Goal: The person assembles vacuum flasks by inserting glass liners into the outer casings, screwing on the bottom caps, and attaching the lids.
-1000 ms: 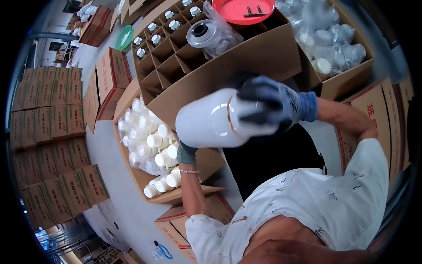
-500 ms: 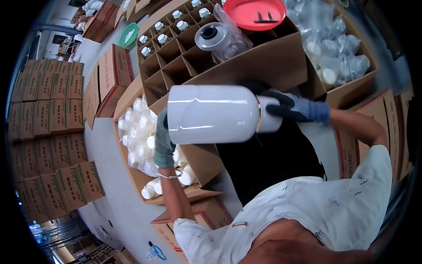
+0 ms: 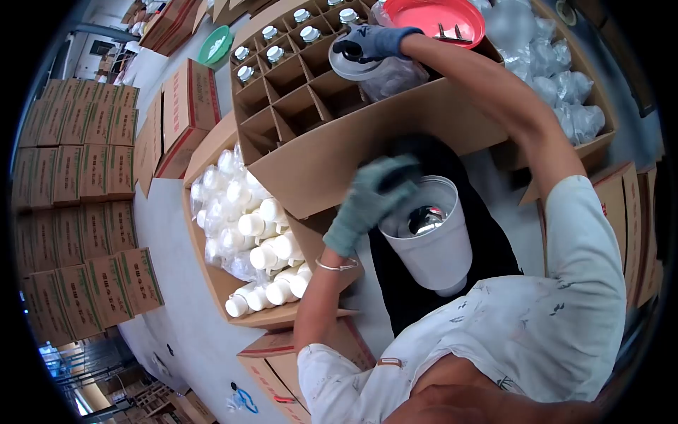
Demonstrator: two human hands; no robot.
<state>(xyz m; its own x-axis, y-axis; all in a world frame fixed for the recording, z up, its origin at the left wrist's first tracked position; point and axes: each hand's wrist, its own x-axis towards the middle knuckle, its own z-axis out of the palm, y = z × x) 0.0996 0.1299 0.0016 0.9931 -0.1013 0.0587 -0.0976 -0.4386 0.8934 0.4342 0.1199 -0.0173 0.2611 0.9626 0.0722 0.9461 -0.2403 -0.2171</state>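
Note:
A white cylindrical vessel rests against my dark-clothed lap, its wide open end tilted upward. Something shiny shows inside it. My left hand, in a grey-green glove, is at the vessel's rim, on its left; motion blurs the fingers, and contact is unclear. My right hand, in a dark glove with a blue cuff, has its fingers curled over the dark centre of a round clear lid. Beneath that lid a crumpled plastic bag lies over a carton with cardboard dividers.
White-capped bottles stand in several of the carton's cells. A red basin with small dark metal pieces sits behind. An open box of white plastic bottles is at left, bagged items at right, stacked cartons farther left.
The white vessel has gone from lying sideways between both hands to standing open end up on my lap. My right hand has left it and reached to the lid; my left has moved to the rim.

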